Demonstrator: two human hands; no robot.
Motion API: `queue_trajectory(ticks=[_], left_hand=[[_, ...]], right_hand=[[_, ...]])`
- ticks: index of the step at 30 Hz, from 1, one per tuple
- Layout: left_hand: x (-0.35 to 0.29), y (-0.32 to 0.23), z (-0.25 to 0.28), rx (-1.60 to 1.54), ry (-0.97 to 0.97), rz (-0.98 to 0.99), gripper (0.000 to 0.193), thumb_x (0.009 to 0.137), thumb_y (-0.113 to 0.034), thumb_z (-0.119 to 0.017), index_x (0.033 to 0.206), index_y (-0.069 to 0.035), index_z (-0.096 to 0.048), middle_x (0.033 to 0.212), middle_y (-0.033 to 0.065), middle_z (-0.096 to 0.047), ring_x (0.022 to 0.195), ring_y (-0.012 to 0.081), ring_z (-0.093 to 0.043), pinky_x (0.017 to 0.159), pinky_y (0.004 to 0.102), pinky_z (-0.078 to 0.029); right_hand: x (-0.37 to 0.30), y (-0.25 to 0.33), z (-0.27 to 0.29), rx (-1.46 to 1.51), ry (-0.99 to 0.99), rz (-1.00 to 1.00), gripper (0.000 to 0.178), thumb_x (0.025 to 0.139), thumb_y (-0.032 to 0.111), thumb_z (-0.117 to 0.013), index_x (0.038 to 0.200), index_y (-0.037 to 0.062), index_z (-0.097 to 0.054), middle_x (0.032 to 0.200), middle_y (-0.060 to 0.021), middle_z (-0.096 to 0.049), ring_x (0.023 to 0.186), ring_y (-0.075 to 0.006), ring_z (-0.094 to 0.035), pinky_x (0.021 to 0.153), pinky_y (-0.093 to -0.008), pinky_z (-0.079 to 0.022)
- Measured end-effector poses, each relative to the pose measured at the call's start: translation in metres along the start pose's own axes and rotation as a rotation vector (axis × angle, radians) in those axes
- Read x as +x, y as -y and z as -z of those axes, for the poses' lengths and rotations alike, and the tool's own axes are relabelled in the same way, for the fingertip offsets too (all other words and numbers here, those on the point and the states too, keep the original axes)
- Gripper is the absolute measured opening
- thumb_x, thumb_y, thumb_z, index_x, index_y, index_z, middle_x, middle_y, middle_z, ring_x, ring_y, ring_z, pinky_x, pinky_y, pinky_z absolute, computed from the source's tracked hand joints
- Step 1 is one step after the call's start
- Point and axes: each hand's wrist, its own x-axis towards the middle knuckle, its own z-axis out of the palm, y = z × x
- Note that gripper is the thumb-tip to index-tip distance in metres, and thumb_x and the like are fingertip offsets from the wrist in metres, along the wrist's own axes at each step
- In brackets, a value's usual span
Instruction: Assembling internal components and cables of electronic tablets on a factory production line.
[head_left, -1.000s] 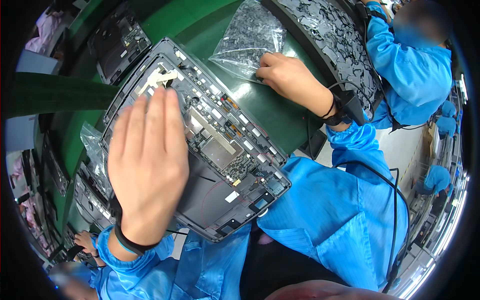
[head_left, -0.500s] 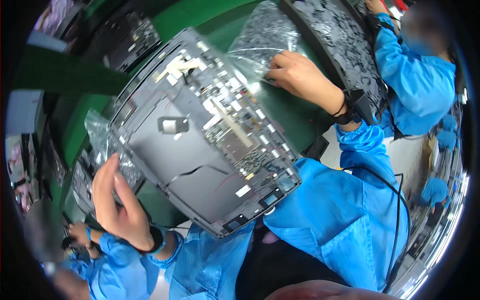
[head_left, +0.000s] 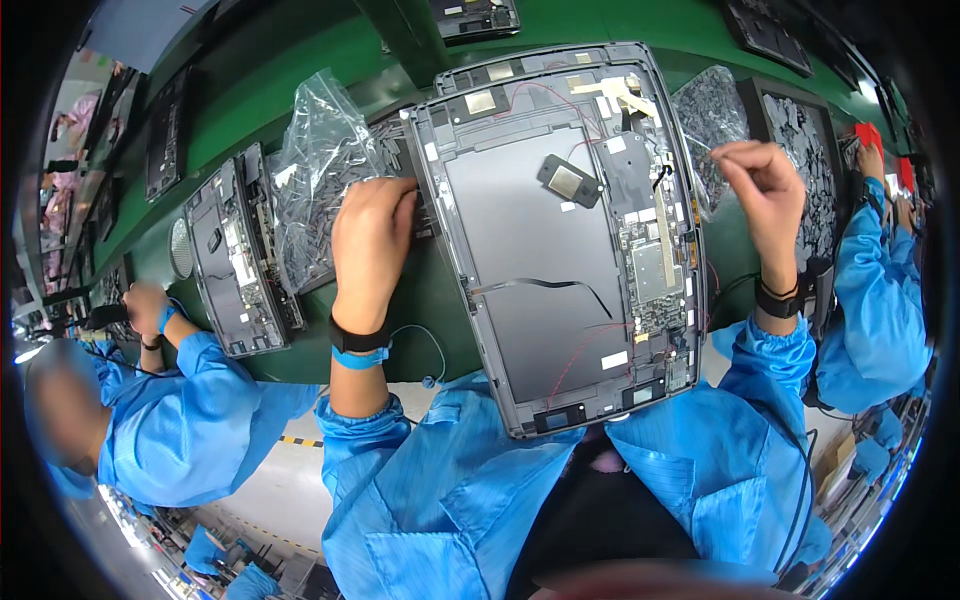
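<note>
A green bench is seen, on which an opened tablet chassis, clear plastic bags and further opened devices are laid.

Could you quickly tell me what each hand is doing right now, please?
Left hand: fingers curled into the clear plastic bag; what it grips cannot be told.
Right hand: raised, fingertips pinched; anything held is too small to tell.

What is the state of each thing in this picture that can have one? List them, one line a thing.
Tablet chassis: back cover off, circuit boards and wires exposed, lying flat on the green belt.
Clear plastic bag: crumpled, open, small parts inside.
Second chassis: open, lying to the left.
Left hand: fingers curled at the bag beside the chassis edge.
Right hand: raised, fingertips pinched; anything held is too small to tell.
</note>
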Motion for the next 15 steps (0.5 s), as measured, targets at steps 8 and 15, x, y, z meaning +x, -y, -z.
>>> queue_trajectory(ticks=[8,15], left_hand=[[0.004,0.0,-0.04,-0.206,0.033,-0.06,0.017,0.072,0.007,-0.061,0.088,0.001,-0.06,0.085,0.0176,-0.055,0.084,0.0373,-0.053,0.076,0.0442,-0.044],[0.005,-0.02,-0.04,-0.13,-0.047,-0.006,0.024,0.078,0.008,-0.061,0.101,0.001,-0.06,0.091,0.0174,-0.06,0.083,0.0362,-0.058,0.076,0.0418,-0.048]], right_hand=[[0.062,0.032,0.005,0.16,0.043,-0.055,0.017,0.089,0.013,-0.07,0.096,-0.0022,-0.065,0.089,-0.0098,-0.066,0.076,-0.0123,-0.06,0.07,-0.0266,-0.049],[0.092,0.024,-0.016,0.168,0.263,-0.043,0.018,0.086,0.017,-0.073,0.086,0.0001,-0.068,0.093,-0.0052,-0.07,0.089,-0.0114,-0.064,0.08,-0.0257,-0.05]])
